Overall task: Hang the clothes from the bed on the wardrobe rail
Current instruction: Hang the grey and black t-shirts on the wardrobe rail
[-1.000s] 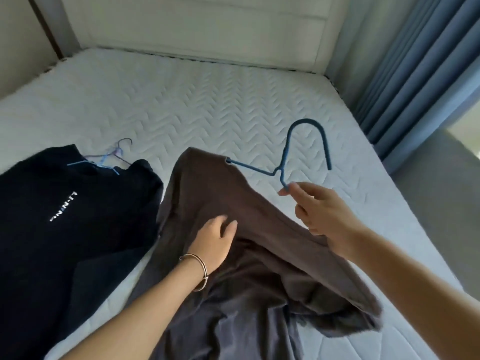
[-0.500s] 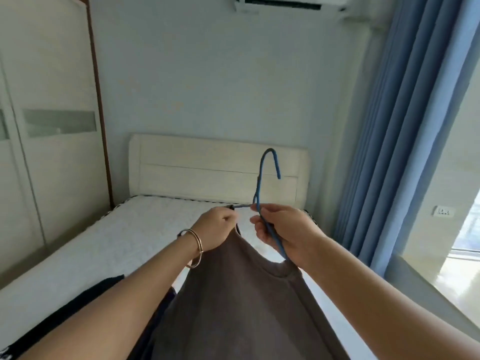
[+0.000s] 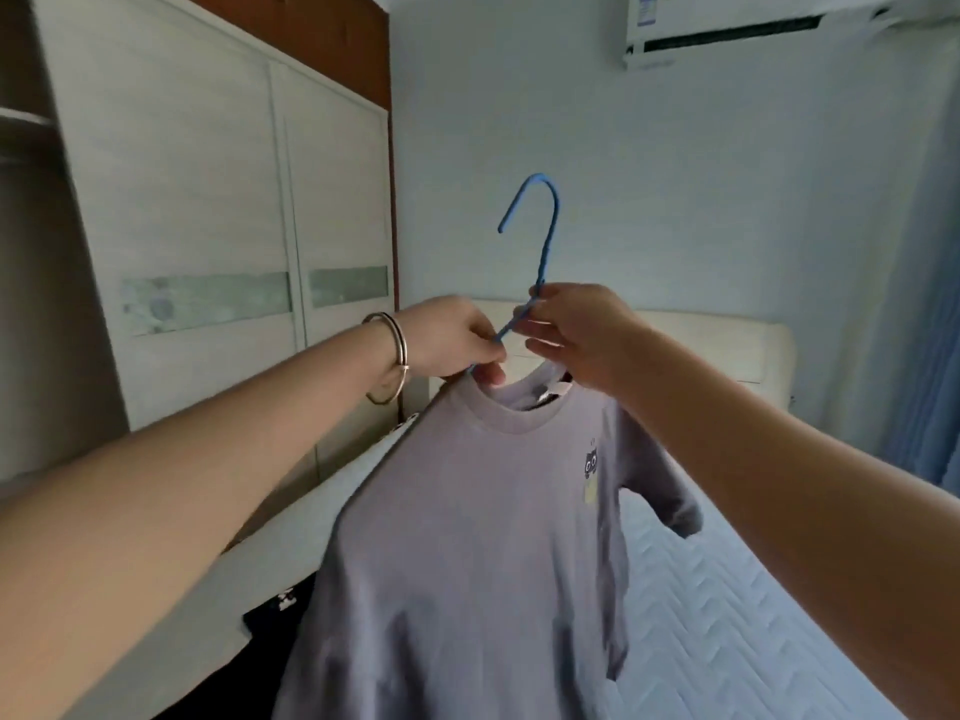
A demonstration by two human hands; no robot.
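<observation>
L hand point(image 3: 453, 341) + R hand point(image 3: 579, 337) fingers pinched tight on blue hanger point(image 3: 549, 236) w/ grey tee point(image 3: 467, 537).

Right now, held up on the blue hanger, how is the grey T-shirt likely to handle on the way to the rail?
Probably floppy: the grey T-shirt drapes in soft folds and one sleeve droops. Likely light, since the thin blue hanger, pinched by the left hand and right hand, looks unbent. It could swing, hanging free below the collar.

A tall white wardrobe point(image 3: 208, 200) stands on the left. The wall point(image 3: 675, 200) is pale blue, with an air conditioner point(image 3: 753, 23) up high. A blue curtain point(image 3: 935, 304) hangs by the bed point(image 3: 753, 589).
</observation>
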